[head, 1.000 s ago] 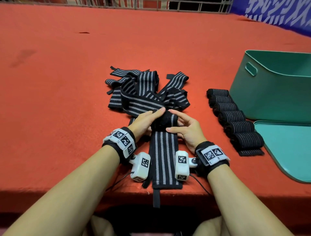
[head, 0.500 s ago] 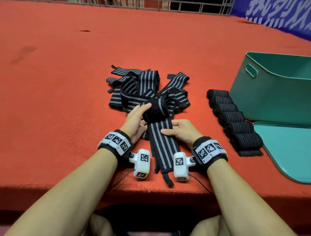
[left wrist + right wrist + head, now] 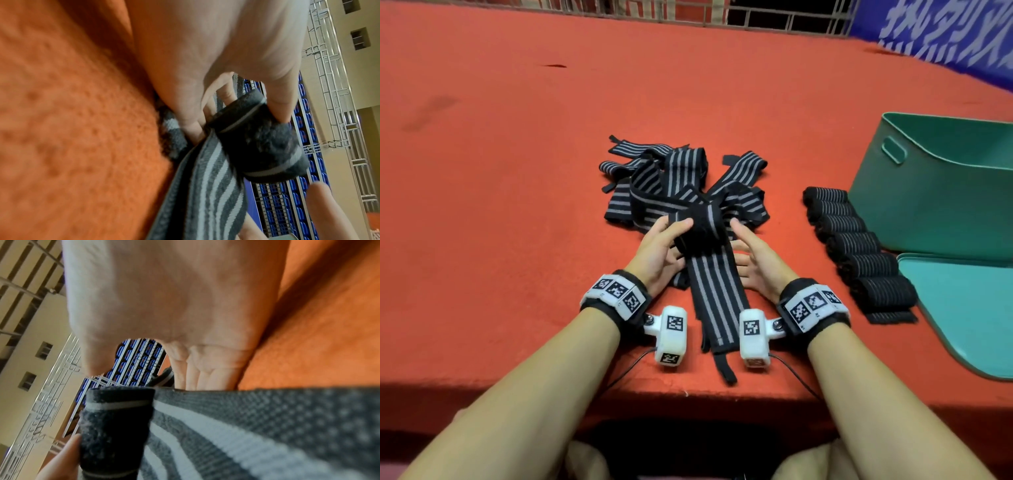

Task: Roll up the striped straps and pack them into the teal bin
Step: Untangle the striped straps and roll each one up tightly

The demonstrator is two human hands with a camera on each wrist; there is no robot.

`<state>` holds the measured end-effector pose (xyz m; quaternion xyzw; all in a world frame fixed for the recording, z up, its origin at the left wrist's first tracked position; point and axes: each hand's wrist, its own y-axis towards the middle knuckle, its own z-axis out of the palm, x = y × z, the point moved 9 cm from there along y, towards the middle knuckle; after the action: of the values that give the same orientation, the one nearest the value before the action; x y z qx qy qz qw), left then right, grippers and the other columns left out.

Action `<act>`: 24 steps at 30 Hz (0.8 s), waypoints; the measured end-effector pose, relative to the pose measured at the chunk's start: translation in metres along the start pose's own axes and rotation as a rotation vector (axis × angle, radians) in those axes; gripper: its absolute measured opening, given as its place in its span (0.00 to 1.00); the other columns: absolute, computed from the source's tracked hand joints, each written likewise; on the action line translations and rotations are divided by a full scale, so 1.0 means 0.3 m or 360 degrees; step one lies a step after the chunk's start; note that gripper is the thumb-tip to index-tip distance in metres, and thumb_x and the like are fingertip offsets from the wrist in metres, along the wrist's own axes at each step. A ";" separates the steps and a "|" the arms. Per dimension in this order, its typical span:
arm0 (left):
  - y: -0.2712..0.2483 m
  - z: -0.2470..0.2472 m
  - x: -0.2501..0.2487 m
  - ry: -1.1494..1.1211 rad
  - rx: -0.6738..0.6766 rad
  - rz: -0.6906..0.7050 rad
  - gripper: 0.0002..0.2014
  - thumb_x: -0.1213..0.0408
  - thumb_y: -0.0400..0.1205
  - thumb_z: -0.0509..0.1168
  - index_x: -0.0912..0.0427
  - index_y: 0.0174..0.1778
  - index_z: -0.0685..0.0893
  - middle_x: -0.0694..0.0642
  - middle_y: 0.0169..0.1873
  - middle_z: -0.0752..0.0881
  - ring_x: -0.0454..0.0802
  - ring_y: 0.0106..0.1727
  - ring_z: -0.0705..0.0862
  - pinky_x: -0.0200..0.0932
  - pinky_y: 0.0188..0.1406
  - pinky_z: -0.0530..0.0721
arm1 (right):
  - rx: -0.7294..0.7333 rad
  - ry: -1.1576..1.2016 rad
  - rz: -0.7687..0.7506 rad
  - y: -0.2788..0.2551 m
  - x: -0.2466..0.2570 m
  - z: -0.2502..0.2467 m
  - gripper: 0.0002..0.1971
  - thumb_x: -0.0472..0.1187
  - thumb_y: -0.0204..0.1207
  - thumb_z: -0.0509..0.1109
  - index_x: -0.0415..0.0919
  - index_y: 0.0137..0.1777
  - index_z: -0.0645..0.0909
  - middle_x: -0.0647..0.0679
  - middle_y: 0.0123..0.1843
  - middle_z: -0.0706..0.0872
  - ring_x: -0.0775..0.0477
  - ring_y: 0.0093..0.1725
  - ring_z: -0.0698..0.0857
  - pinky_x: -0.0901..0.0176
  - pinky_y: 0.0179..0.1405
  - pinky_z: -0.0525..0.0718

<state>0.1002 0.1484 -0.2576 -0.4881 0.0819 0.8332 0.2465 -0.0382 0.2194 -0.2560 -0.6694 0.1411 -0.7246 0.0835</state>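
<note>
Rolling continues at the near desk edge: the left hand (image 3: 659, 251) pinches the soft, light black-and-grey striped elastic strap (image 3: 714, 291) by its partly wound roll (image 3: 697, 228), fingers (image 3: 279, 104) curled over it. The right hand (image 3: 755, 263) lies open beside it. Judged springy; grip both roll ends.

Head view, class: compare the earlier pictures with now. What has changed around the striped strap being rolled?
The black grey-striped strap's roll moved away from the person, its flat tail drawn up from the table edge. The left hand keeps its grip; the right hand released the roll. The rolled straps and teal bin stayed.
</note>
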 end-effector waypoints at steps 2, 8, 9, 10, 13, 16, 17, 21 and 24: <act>-0.003 0.016 -0.001 0.0091 0.0068 0.0024 0.15 0.73 0.82 0.70 0.57 0.63 0.82 0.58 0.58 0.90 0.54 0.58 0.90 0.50 0.59 0.89 | -0.0021 0.0047 -0.0006 -0.004 0.005 -0.006 0.36 0.73 0.78 0.61 0.43 0.69 0.83 0.40 0.57 0.94 0.41 0.57 0.93 0.45 0.62 0.90; -0.019 0.032 0.008 0.0369 0.0155 0.0028 0.26 0.81 0.68 0.78 0.56 0.60 0.86 0.59 0.59 0.88 0.52 0.59 0.90 0.47 0.59 0.87 | -0.0122 0.0070 -0.0210 -0.013 0.023 -0.001 0.20 0.56 0.82 0.73 0.46 0.68 0.86 0.44 0.60 0.94 0.40 0.59 0.93 0.52 0.53 0.90; -0.019 0.031 0.009 0.0384 0.0146 0.0027 0.27 0.78 0.66 0.79 0.56 0.61 0.86 0.59 0.60 0.88 0.52 0.60 0.90 0.47 0.60 0.87 | -0.0123 0.0110 -0.0230 -0.015 0.027 -0.005 0.20 0.53 0.83 0.73 0.44 0.69 0.86 0.43 0.60 0.93 0.39 0.59 0.93 0.53 0.51 0.90; -0.016 0.030 0.011 0.0406 0.0135 0.0029 0.29 0.76 0.66 0.80 0.57 0.63 0.86 0.59 0.62 0.88 0.52 0.61 0.90 0.47 0.62 0.87 | -0.0117 0.0151 -0.0250 -0.017 0.030 -0.010 0.19 0.51 0.84 0.72 0.43 0.69 0.86 0.42 0.61 0.93 0.39 0.59 0.93 0.55 0.50 0.91; -0.008 0.038 0.017 0.0480 0.0117 -0.0007 0.27 0.70 0.73 0.81 0.58 0.69 0.84 0.59 0.67 0.88 0.53 0.67 0.88 0.47 0.60 0.87 | -0.0118 0.0250 -0.0295 -0.028 0.031 -0.024 0.19 0.50 0.86 0.69 0.41 0.71 0.85 0.41 0.61 0.93 0.40 0.59 0.93 0.54 0.53 0.92; -0.005 0.054 0.021 0.0495 0.0175 -0.0064 0.21 0.57 0.82 0.75 0.60 0.69 0.85 0.59 0.66 0.89 0.56 0.67 0.88 0.52 0.62 0.86 | -0.0147 0.0301 -0.0313 -0.032 0.030 -0.030 0.19 0.51 0.86 0.68 0.41 0.70 0.85 0.41 0.62 0.92 0.39 0.60 0.92 0.52 0.58 0.91; -0.004 0.053 0.021 0.0497 0.0175 -0.0066 0.20 0.56 0.83 0.74 0.60 0.69 0.85 0.60 0.65 0.89 0.55 0.64 0.89 0.52 0.61 0.85 | -0.0163 0.0306 -0.0317 -0.032 0.030 -0.032 0.19 0.51 0.86 0.69 0.41 0.70 0.86 0.40 0.61 0.93 0.40 0.59 0.92 0.53 0.56 0.91; 0.004 0.029 0.024 0.0356 0.0044 -0.0079 0.26 0.60 0.74 0.79 0.61 0.65 0.81 0.58 0.56 0.93 0.53 0.54 0.91 0.54 0.59 0.85 | -0.0182 0.0347 -0.0337 -0.030 0.030 -0.035 0.18 0.49 0.84 0.71 0.39 0.68 0.86 0.39 0.60 0.93 0.40 0.57 0.93 0.53 0.51 0.91; -0.001 0.023 0.023 0.0263 0.0043 -0.0081 0.28 0.67 0.69 0.78 0.61 0.63 0.76 0.58 0.52 0.93 0.53 0.53 0.92 0.50 0.54 0.88 | -0.0151 0.0268 -0.0347 -0.026 0.026 -0.029 0.19 0.48 0.82 0.75 0.40 0.69 0.84 0.41 0.61 0.93 0.40 0.57 0.92 0.56 0.46 0.90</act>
<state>0.0922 0.1534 -0.2599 -0.5538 0.1008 0.7824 0.2665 -0.0471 0.2250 -0.2467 -0.6209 0.1080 -0.7754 -0.0395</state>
